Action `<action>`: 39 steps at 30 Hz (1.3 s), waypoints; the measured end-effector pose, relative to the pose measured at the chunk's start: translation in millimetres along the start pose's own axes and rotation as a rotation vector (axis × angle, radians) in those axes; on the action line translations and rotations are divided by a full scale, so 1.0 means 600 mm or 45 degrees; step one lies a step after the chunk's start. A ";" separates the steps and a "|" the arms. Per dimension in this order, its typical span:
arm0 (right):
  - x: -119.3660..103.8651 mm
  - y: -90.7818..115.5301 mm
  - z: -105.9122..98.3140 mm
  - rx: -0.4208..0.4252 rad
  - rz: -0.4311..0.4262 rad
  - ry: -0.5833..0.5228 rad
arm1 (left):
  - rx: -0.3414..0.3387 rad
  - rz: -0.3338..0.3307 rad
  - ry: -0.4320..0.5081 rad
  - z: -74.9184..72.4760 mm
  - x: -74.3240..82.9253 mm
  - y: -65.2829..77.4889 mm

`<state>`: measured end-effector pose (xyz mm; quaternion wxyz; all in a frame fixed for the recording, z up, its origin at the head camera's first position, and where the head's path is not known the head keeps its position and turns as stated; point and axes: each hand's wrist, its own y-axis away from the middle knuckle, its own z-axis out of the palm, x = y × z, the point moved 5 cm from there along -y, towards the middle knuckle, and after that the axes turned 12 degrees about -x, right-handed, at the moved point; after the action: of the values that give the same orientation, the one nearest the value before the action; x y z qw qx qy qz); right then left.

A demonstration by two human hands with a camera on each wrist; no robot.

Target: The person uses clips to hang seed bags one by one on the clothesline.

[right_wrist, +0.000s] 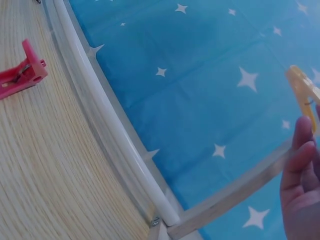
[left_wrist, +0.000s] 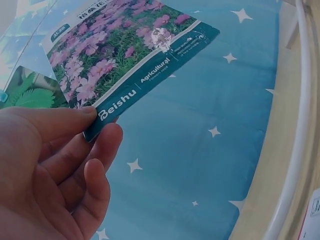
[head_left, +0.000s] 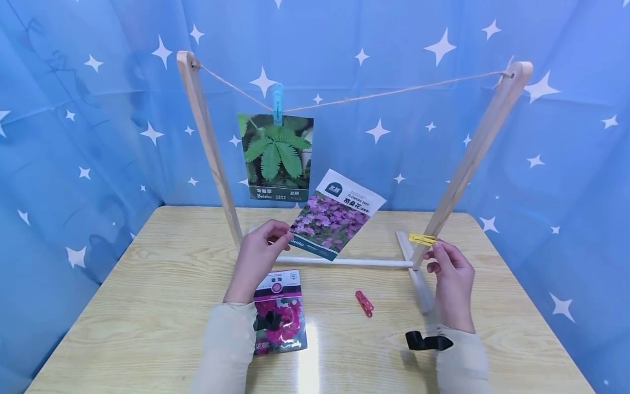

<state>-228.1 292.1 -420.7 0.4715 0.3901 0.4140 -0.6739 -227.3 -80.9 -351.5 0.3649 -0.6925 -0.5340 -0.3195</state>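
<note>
By its lower left corner, my left hand [head_left: 263, 249] pinches a seed packet with purple flowers [head_left: 332, 216], tilted in the air below the string. The left wrist view shows thumb and fingers on the packet's teal edge [left_wrist: 145, 80]. My right hand [head_left: 450, 273] holds a yellow clothespin [head_left: 422, 239] in front of the right post. A green-leaf seed packet [head_left: 278, 158] hangs from the string [head_left: 364, 97] under a blue clothespin [head_left: 278, 104]. On the table lie a magenta-flower seed packet [head_left: 280, 317], partly behind my left sleeve, and a red clothespin [head_left: 364, 303].
Two wooden posts, a left one [head_left: 209, 142] and a right one [head_left: 474, 153], carry the string. A white rod [head_left: 354, 262] joins them low down, above the wooden table [head_left: 147, 306]. Behind hangs a blue curtain with white stars [head_left: 394, 49].
</note>
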 end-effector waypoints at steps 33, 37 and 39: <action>-0.056 0.009 0.038 -0.124 -0.101 0.216 | 0.065 0.039 0.240 0.018 0.032 -0.022; -0.067 0.014 0.047 -0.158 -0.136 0.149 | 0.053 0.018 0.294 0.016 0.062 -0.012; -0.070 0.016 0.050 -0.178 -0.147 0.108 | 0.046 0.008 0.317 0.014 0.079 -0.004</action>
<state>-212.4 275.5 -373.7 0.4400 0.3601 0.5015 -0.6521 -218.8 -49.7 -316.1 0.4419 -0.6425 -0.4879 -0.3923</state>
